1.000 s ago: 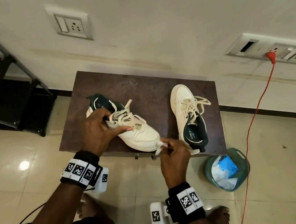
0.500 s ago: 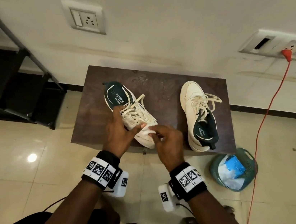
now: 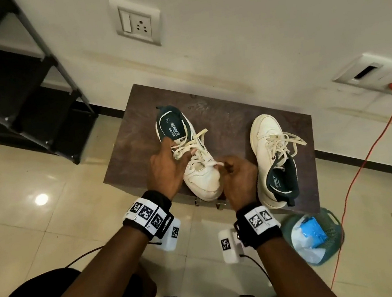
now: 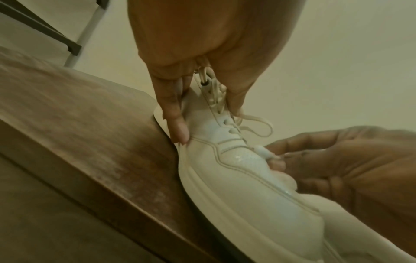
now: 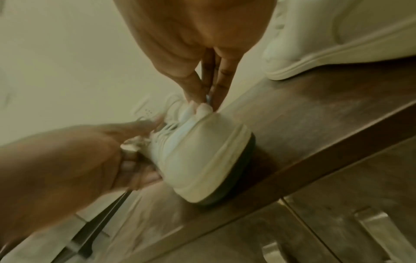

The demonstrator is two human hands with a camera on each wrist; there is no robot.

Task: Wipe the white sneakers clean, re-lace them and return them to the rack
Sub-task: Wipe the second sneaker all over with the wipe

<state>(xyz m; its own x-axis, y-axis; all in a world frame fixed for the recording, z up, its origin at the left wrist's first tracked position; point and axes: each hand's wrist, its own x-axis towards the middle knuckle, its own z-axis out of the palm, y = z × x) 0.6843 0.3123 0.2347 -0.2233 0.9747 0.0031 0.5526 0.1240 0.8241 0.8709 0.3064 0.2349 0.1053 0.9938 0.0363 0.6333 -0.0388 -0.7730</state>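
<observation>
Left hand point(image 3: 165, 169) gripped the near sneaker point(image 3: 199, 172) midfoot, stiffest spot; right hand point(image 3: 240, 180) pinched its floppy lace point(image 3: 214, 165) above the toe.

Left sneaker point(image 3: 199, 172): white, green-lined, laces point(image 3: 191, 149) loose, upright on the surface point(image 3: 231, 118), toe at near edge. Right sneaker point(image 3: 269, 153): matching, toe pointing away, well apart.

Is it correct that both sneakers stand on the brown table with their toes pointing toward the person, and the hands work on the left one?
Not quite. In the head view only the left sneaker points its toe toward the person; the right sneaker points its toe at the wall. Both stand on the brown table, and both hands work on the left one.
</observation>
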